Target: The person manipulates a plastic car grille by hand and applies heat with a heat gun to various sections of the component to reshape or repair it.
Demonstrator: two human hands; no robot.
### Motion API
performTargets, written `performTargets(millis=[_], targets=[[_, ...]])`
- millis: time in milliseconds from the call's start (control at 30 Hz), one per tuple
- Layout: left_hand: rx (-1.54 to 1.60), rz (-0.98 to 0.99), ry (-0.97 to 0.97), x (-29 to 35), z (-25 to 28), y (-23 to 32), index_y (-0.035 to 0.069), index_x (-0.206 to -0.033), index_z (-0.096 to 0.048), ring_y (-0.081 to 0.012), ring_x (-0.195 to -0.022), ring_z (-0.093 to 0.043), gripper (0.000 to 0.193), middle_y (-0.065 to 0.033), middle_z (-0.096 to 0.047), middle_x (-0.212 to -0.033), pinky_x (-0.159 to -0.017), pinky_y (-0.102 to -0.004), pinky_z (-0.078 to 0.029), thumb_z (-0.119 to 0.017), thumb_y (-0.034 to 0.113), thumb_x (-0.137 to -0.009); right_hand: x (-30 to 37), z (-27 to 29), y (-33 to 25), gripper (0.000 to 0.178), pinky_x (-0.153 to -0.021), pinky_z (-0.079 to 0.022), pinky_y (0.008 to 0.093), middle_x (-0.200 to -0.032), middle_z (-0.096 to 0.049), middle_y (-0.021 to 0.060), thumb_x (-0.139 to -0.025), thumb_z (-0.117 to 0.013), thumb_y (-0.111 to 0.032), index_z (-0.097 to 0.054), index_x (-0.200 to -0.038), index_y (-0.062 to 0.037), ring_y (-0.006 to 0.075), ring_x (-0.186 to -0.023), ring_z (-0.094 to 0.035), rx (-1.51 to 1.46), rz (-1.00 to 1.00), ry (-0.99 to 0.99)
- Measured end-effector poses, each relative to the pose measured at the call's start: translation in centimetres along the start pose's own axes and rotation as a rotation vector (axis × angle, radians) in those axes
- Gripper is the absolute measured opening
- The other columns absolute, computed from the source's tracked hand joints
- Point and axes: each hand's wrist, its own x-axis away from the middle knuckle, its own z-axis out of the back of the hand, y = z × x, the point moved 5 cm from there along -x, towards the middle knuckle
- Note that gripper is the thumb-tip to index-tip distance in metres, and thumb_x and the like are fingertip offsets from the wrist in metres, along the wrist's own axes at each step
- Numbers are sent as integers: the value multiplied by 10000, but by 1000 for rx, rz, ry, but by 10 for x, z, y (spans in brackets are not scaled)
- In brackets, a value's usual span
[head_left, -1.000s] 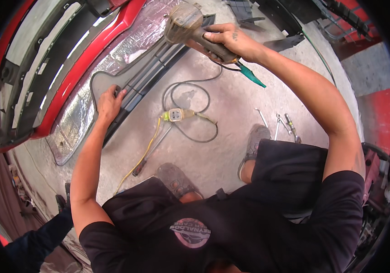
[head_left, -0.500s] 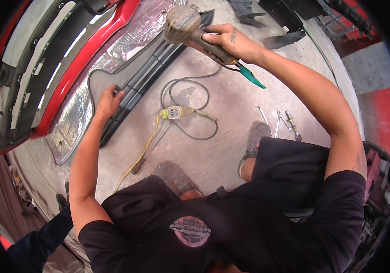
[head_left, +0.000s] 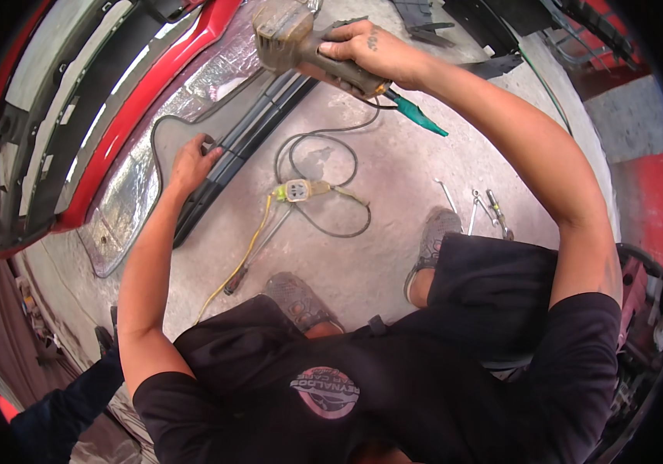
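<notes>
My right hand [head_left: 370,50] is wrapped round the handle of a dusty, corded power tool [head_left: 281,37] with a blocky head, held up over the far end of a long black slatted grille [head_left: 250,127]. Green wrapping [head_left: 420,117] covers the start of its cord. I cannot make out the exact kind of tool. My left hand [head_left: 192,162] is closed on the near part of the grille, with thumb and fingers at its left edge. The grille lies slanted on a grey, dark-edged mat [head_left: 177,139]; the tool hides part of its far end.
A red and black car bumper [head_left: 126,100] stands at the left beside silver foil sheeting [head_left: 126,193]. A yellow-corded outlet box [head_left: 297,190] and coiled grey cable lie mid-floor. Wrenches [head_left: 475,205] lie near my right foot; black plastic parts [head_left: 478,31] lie far right. Another person's dark-clothed leg [head_left: 76,402] shows lower left.
My right hand has moved the power tool left and slightly away from me along the grille. My left hand has shifted slightly right and away, still on the grille.
</notes>
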Motion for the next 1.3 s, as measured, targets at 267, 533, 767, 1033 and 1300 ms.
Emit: performTargets(millis=[267, 533, 767, 1033, 1300], targets=[[26, 5, -1, -2, -5, -6, -6, -1189, -646, -363, -834, -688, 405, -216, -703, -875, -772, -440, -520, -745, 260, -900, -19, 8, -16, 282, -544, -520, 347, -706, -648, 117, -1024, -537, -236, -685, -934, -13, 215, -547, -604, -98, -240, 40], [5, -121, 97, 0, 3, 10, 22, -1251, -628, -399, -1082, -641, 408, -251, -643, -1172, -935, -460, -500, -722, 207, -900, -34, -6, -20, 286, -484, -487, 358, -698, -634, 113, -1028, -500, -209, -668, -935, 4, 194, -517, -569, -4, -135, -82], [-87, -181, 117, 0, -2, 21, 65, -1264, -637, -425, -1071, -636, 389, -230, -638, -1198, -938, -479, -502, -707, 168, -896, -30, 8, -25, 299, -427, -466, 325, -735, -650, 122, -1029, -490, -194, -671, -936, 25, 177, -510, -565, -96, -227, -27], [-149, -304, 179, -6, -12, 45, 95, -1334, -617, -403, -1253, -541, 437, -199, -563, -1391, -1041, -456, -463, -653, 94, -899, -29, 5, -35, 295, -445, -484, 331, -739, -665, 122, -1027, -502, -197, -681, -954, 27, 167, -515, -579, -86, -118, -193], [-188, -374, 216, -47, -20, 82, 57, -1395, -563, -404, -1295, -515, 503, -174, -523, -1463, -1089, -481, -425, -617, 89, -896, -34, 16, -19, 298, -458, -481, 328, -672, -617, 90, -1022, -484, -205, -670, -950, 17, 178, -494, -557, -174, -102, -192]])
